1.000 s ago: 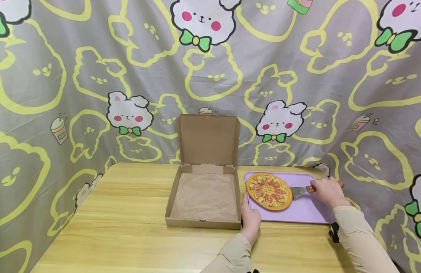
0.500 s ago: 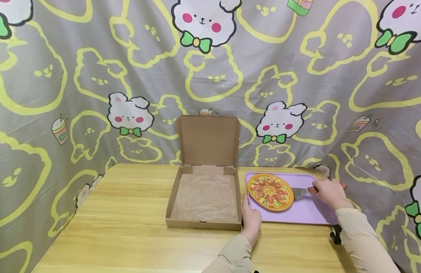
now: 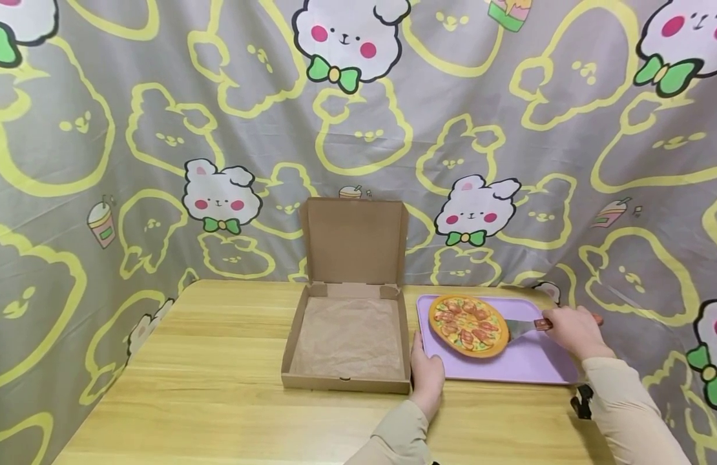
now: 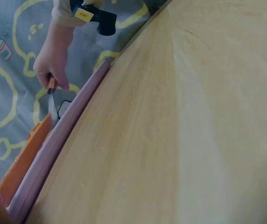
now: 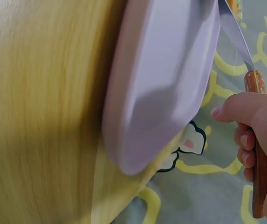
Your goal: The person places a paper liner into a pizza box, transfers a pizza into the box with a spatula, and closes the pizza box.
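Note:
In the head view, my right hand [image 3: 573,329] grips the wooden handle [image 5: 263,172] of a metal turner [image 3: 522,329]. The turner's blade reaches under the right edge of a toy pizza [image 3: 469,326] with an orange crust and reddish toppings. Tilted, the pizza sits over the left half of a lilac tray [image 3: 533,361]; the left wrist view shows its orange side [image 4: 26,156] above the tray rim. My left hand [image 3: 428,374] holds the tray's left edge near its front corner, fingers along the outside and thumb at the rim. The blade's tip is hidden under the pizza.
Just left of the tray stands an open cardboard pizza box [image 3: 345,382], lid [image 3: 355,242] upright, its base lined with brown paper [image 3: 349,336]. Both are on a wooden table [image 3: 219,387]. A grey patterned curtain [image 3: 358,148] hangs behind the table and along its sides.
My right hand has moved right with the turner. The pizza has shifted right on the blade and looks raised, with more tray showing at its left. My left hand stays at the tray edge.

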{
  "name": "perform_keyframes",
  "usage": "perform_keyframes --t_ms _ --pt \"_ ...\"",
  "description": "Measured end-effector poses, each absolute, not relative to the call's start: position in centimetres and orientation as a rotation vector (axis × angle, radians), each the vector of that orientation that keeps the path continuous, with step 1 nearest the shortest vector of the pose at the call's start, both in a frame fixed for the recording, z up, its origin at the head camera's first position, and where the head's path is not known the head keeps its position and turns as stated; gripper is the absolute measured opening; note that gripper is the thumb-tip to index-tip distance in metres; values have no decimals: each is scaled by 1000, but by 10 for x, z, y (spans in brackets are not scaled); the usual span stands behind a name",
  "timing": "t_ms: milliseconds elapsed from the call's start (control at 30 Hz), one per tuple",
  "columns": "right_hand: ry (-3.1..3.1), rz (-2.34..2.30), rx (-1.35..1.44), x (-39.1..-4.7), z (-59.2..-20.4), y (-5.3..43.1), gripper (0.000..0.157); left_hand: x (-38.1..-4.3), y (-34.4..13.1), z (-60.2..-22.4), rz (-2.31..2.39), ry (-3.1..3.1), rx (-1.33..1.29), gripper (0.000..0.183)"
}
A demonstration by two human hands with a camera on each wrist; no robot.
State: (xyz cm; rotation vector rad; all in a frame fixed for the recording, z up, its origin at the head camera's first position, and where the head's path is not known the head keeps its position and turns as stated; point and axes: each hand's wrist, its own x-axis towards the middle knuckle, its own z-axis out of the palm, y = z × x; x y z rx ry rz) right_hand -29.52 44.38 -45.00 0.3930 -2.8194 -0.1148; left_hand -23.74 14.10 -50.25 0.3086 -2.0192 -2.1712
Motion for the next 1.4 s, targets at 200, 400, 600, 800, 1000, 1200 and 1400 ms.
perform_keyframes --t_ms 200,400,600,800,1000,1200,1400 --pt "-2803 -105 392 -290 -444 450 26 -236 139 -497 -2178 -2014 314 73" --pt "-2813 -94 371 -286 -437 455 26 -234 139 -489 -2211 -1999 298 71" --pt "-2802 -94 362 -283 -433 459 27 -234 138 -479 -2287 -1947 277 70" --pt "-2828 -106 345 -280 -428 463 17 -234 135 -463 -2384 -1897 247 69" --pt "-2834 -92 336 -280 -425 469 19 -231 127 -445 -2462 -1853 212 66" --pt "-2853 -77 310 -280 -420 471 25 -232 115 -429 -2488 -1830 130 65" --pt "-2874 -82 310 -278 -416 473 23 -235 95 -422 -2472 -1830 20 60"
